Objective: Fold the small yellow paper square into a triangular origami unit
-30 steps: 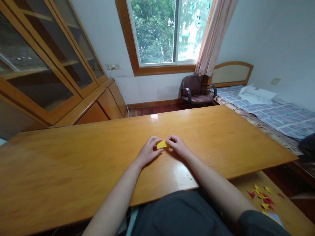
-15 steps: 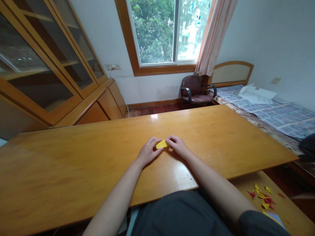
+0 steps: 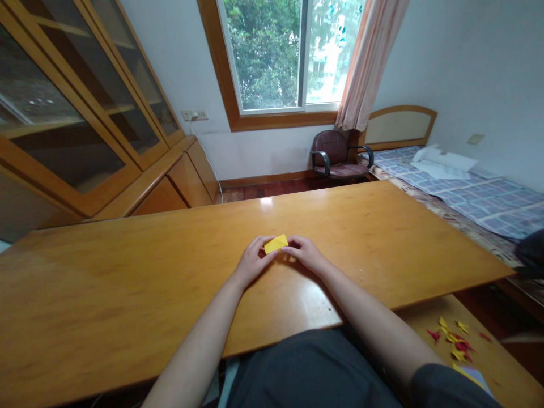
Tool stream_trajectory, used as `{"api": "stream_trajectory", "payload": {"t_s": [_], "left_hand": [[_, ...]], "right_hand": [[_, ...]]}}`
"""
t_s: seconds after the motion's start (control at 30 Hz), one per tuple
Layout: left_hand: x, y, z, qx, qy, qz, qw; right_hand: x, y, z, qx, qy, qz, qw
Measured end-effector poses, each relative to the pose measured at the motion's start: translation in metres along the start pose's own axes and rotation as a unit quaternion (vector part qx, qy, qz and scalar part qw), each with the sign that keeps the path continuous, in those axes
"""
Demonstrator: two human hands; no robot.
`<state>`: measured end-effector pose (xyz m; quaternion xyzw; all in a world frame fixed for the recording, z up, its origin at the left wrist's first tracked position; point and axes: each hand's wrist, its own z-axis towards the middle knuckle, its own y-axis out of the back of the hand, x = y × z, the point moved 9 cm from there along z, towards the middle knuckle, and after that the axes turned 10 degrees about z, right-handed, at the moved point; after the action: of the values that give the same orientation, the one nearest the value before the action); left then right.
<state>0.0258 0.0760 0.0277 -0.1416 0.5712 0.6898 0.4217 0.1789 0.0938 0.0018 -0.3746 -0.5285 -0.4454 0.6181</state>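
A small folded piece of yellow paper, roughly rectangular with a slanting crease, is held between my hands just above the table. My left hand grips its left end, fingers behind and thumb along the lower edge. At the paper's right end, my right hand has its thumb and fingertips closed together on the corner. The fingers behind the paper are partly hidden.
Several red and yellow folded paper figures lie on a lower wooden surface at right, beside a paper stack. Beyond the table stand a chair, a bed and a glass-fronted cabinet.
The yellow paper has turned to show a fuller rectangular face and shifted slightly left and up. My right fingers have slid from its front face to its right edge.
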Motion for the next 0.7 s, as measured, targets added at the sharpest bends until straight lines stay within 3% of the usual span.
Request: {"api": "stream_trajectory", "payload": {"t_s": [0.3, 0.7], "left_hand": [[0.0002, -0.0018, 0.0001, 0.024, 0.02, -0.035, 0.999], [-0.0061, 0.0033, 0.0024, 0.011, -0.019, -0.019, 1.0]], "right_hand": [[0.005, 0.003, 0.0004, -0.009, 0.018, -0.041, 0.999], [0.0088, 0.0007, -0.0025, -0.001, 0.026, -0.067, 0.997]]}}
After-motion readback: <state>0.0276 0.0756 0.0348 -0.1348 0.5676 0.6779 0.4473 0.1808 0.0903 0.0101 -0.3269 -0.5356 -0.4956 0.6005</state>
